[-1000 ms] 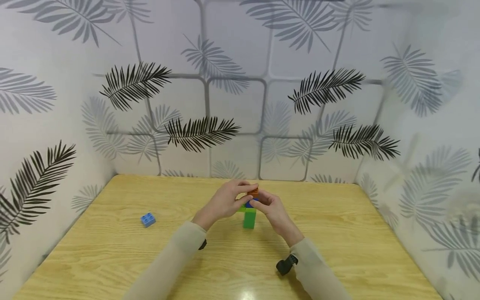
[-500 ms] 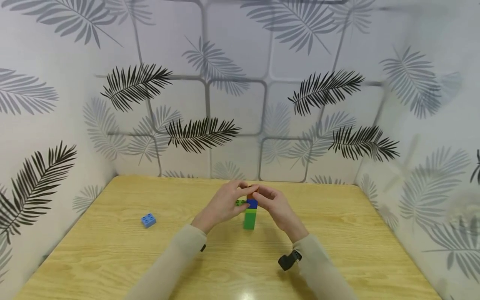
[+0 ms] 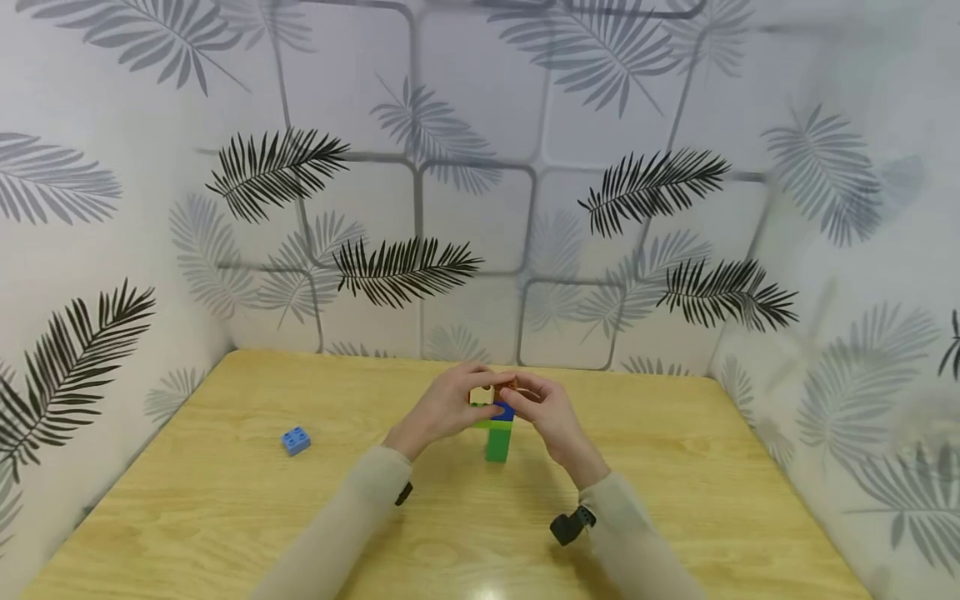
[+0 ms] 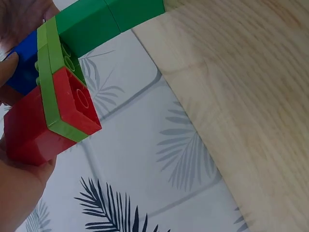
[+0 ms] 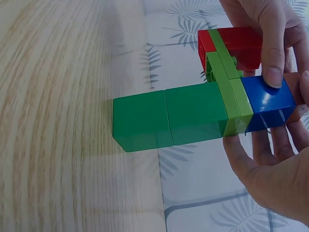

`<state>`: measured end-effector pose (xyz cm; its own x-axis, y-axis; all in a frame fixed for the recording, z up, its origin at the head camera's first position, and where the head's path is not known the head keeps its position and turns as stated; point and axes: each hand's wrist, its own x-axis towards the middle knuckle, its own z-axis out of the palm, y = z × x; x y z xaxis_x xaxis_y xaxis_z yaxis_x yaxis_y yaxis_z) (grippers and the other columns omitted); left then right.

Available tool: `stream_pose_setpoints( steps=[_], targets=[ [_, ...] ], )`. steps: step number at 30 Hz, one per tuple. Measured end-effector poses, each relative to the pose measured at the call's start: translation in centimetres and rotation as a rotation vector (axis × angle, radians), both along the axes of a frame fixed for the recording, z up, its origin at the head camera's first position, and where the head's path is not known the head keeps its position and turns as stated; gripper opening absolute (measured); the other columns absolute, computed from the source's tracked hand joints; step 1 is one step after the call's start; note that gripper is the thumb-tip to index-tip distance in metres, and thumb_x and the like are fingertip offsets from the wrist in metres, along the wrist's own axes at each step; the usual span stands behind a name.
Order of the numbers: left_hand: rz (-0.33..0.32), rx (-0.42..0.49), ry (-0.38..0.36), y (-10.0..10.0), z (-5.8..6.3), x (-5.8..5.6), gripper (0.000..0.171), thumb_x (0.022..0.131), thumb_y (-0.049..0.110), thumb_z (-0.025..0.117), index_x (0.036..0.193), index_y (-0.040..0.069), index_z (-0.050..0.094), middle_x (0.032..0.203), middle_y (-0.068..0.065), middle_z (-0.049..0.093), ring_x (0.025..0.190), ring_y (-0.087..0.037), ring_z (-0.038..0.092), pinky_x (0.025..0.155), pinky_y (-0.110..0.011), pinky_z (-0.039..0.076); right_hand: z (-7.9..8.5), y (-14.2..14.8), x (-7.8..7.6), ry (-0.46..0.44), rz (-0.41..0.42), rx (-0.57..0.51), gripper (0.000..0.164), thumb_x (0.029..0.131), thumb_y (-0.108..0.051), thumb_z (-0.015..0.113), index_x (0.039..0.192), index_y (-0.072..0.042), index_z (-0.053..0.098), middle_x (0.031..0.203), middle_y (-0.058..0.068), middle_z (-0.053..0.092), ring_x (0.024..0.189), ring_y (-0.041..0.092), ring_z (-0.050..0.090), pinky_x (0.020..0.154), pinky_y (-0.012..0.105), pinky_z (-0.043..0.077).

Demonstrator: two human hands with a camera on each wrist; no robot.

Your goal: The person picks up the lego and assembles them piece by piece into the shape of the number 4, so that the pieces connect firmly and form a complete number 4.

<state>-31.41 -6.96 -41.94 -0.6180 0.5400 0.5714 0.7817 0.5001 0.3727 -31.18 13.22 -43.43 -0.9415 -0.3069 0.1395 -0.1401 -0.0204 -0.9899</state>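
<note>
Your left hand [image 3: 444, 408] and right hand [image 3: 546, 414] both pinch the top of the block tower [image 3: 497, 432], standing mid-table [image 3: 225, 517]. Fingers curl round the red block [image 4: 43, 121] and blue block [image 5: 266, 101]. Uneven pressing could topple the narrow green base [image 5: 169, 118].

text: none readable | labels: none | numbers: none | signs: none
</note>
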Motion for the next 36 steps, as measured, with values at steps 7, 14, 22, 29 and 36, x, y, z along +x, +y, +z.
stream_pose_setpoints(
  steps=[7, 14, 22, 29, 36],
  targets=[
    [0.000, 0.163, -0.085, -0.4, -0.3, -0.3, 0.041, 0.084, 0.022, 0.079, 0.124, 0.015, 0.069, 0.112, 0.000, 0.071, 0.102, -0.018, 0.063, 0.084, -0.037, 0.053, -0.1, -0.1, 0.1, 0.001, -0.006, 0.011, 0.046, 0.096, -0.021, 0.065, 0.138, -0.006, 0.056, 0.134, 0.014, 0.059, 0.123, 0.023, 0.057, 0.108, 0.044, 0.043],
    [0.045, 0.260, -0.188, -1.3, 0.6, 0.2, 0.032, 0.085, 0.023, 0.078, 0.115, 0.013, 0.073, 0.102, -0.002, 0.070, 0.094, -0.017, 0.061, 0.071, -0.025, 0.053, 0.1, -0.2, 0.1, -0.010, -0.034, 0.013, 0.044, 0.096, -0.021, 0.064, 0.137, -0.005, 0.057, 0.131, 0.014, 0.061, 0.119, 0.021, 0.059, 0.108, 0.044, 0.043],
    [0.074, 0.326, -0.244, -3.0, 0.7, 0.1, 0.021, 0.087, 0.027, 0.076, 0.106, 0.019, 0.076, 0.096, 0.002, 0.072, 0.078, -0.010, 0.058, 0.065, -0.025, 0.045, 0.0, -0.2, 0.1, -0.041, -0.077, 0.017, 0.044, 0.095, -0.020, 0.066, 0.135, -0.004, 0.058, 0.123, 0.008, 0.066, 0.115, 0.018, 0.061, 0.106, 0.043, 0.045],
    [0.057, 0.345, -0.395, -5.0, 1.2, 0.2, 0.023, 0.090, 0.031, 0.072, 0.110, 0.020, 0.074, 0.092, 0.000, 0.073, 0.077, -0.020, 0.066, 0.069, -0.032, 0.054, 0.2, -0.1, 0.0, -0.042, -0.076, 0.020, 0.045, 0.096, -0.019, 0.065, 0.136, -0.003, 0.056, 0.125, 0.010, 0.065, 0.115, 0.018, 0.061, 0.109, 0.047, 0.041],
    [-0.002, 0.315, -0.556, -8.3, 1.4, 0.3, 0.025, 0.095, 0.027, 0.066, 0.116, 0.014, 0.071, 0.097, -0.013, 0.073, 0.083, -0.023, 0.069, 0.075, -0.037, 0.053, 0.2, -0.4, 0.3, -0.034, -0.059, 0.024, 0.043, 0.096, -0.019, 0.064, 0.136, -0.003, 0.057, 0.126, 0.011, 0.064, 0.115, 0.017, 0.060, 0.108, 0.046, 0.042]
  ],
)
